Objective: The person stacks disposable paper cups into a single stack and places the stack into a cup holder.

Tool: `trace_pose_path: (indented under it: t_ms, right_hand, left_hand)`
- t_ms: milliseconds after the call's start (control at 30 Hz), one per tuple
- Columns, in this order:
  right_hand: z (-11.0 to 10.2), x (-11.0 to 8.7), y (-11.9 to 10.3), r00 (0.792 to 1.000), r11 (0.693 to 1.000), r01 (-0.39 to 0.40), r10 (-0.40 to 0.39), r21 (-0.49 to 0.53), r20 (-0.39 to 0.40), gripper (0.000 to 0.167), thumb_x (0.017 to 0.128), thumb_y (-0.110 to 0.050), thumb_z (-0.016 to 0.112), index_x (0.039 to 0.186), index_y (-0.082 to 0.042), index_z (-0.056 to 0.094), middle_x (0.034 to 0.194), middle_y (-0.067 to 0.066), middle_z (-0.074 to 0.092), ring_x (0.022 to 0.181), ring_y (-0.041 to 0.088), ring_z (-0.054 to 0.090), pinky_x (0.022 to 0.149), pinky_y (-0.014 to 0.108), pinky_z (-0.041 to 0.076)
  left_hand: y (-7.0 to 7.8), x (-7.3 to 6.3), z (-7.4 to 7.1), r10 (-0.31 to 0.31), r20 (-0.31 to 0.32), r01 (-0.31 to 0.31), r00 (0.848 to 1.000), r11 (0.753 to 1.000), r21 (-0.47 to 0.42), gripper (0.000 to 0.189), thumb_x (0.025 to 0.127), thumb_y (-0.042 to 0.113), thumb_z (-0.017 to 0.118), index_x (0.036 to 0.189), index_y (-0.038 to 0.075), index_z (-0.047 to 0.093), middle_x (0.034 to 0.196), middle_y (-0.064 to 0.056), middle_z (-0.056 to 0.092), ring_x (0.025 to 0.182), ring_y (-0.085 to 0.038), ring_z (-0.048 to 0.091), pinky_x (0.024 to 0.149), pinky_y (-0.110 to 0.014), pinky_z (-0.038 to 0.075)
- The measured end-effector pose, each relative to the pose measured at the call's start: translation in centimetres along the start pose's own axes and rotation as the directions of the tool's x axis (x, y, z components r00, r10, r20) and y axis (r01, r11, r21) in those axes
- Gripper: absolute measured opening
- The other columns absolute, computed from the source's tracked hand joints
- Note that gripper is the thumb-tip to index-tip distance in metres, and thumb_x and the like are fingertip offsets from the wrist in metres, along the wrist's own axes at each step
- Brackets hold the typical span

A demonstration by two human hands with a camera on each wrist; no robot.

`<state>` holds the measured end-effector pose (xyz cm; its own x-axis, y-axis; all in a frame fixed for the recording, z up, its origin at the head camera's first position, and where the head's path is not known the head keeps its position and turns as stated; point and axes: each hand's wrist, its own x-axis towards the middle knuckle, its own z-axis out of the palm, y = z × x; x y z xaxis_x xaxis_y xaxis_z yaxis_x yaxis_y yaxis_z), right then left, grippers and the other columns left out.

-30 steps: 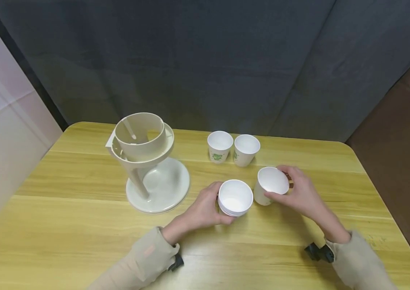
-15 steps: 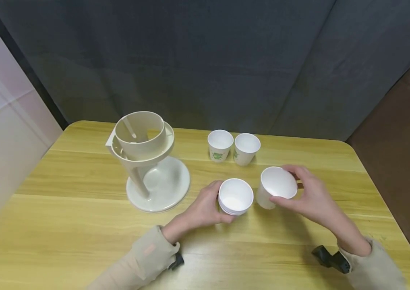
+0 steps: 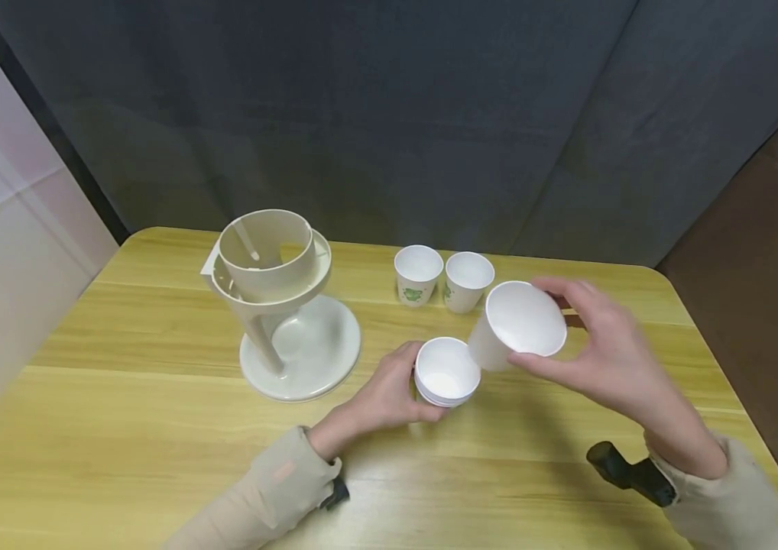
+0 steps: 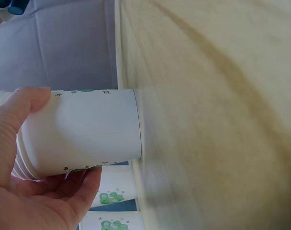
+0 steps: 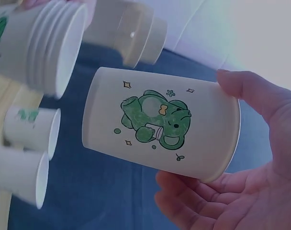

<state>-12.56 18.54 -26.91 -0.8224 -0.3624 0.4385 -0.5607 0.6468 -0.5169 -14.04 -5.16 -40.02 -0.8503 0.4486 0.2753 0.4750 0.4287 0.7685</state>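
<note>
My left hand (image 3: 392,389) grips a stack of nested white paper cups (image 3: 447,373) standing on the table; the layered rims show in the right wrist view. Thumb and fingers wrap the stack near its top (image 4: 83,129). To its right, my right hand (image 3: 609,347) holds a single paper cup (image 3: 499,336) by the rim, raised off the table and tilted, its mouth towards me. A green bear print (image 5: 157,120) marks that cup's side. Behind the hands, two more white paper cups (image 3: 417,275) (image 3: 468,281) stand upright side by side.
At the left stands a cream plastic stand (image 3: 265,286) with a ring-shaped holder above a round base (image 3: 334,347). The wooden table (image 3: 155,443) ends at a dark curtain (image 3: 375,130) behind. A pale wall panel rises on the left, a brown one on the right.
My right hand has moved slightly right, then lifted its cup up off the table and tilted it beside the stack. The left hand and its stack have stayed in place.
</note>
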Motion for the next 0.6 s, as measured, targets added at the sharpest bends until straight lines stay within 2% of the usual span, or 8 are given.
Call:
trace_pose_path:
  t_ms: [167,267,600]
  right_hand:
    - [1.3,0.5,-1.0,0.997,0.998,0.048,-0.051,0.045,0.058,0.070,0.060,-0.016,0.088,0.120,-0.004,0.055,0.107,0.002,0.060,0.092,0.012,0.055,0.074,0.025,0.052]
    - [2.1,0.7,-1.2,0.994,0.996,0.057,-0.063,0.074,0.084,0.069,0.060,-0.020,0.087,0.120,-0.005,0.056,0.110,0.001,0.060,0.093,0.013,0.056,0.074,0.029,0.053]
    - [5.3,0.7,-0.6,0.986,0.990,0.040,-0.061,0.132,0.158,0.067,0.062,-0.021,0.086,0.119,-0.004,0.056,0.105,0.004,0.060,0.089,0.016,0.057,0.073,0.031,0.053]
  left_hand:
    - [-0.3,0.0,0.1,0.045,-0.020,-0.045,0.999,0.999,0.014,0.072,0.059,0.016,0.084,0.120,-0.005,0.051,0.108,-0.012,0.060,0.097,-0.023,0.057,0.086,-0.035,0.049]
    - [-0.3,0.0,0.1,0.051,-0.019,-0.051,0.998,0.999,0.020,0.073,0.059,0.017,0.084,0.120,-0.005,0.051,0.108,-0.012,0.060,0.097,-0.023,0.057,0.085,-0.035,0.049]
    - [-0.1,0.1,-0.1,0.000,0.015,0.000,1.000,1.000,0.000,0.079,0.060,0.015,0.085,0.127,-0.004,0.047,0.115,-0.013,0.059,0.105,-0.023,0.055,0.091,-0.037,0.047]
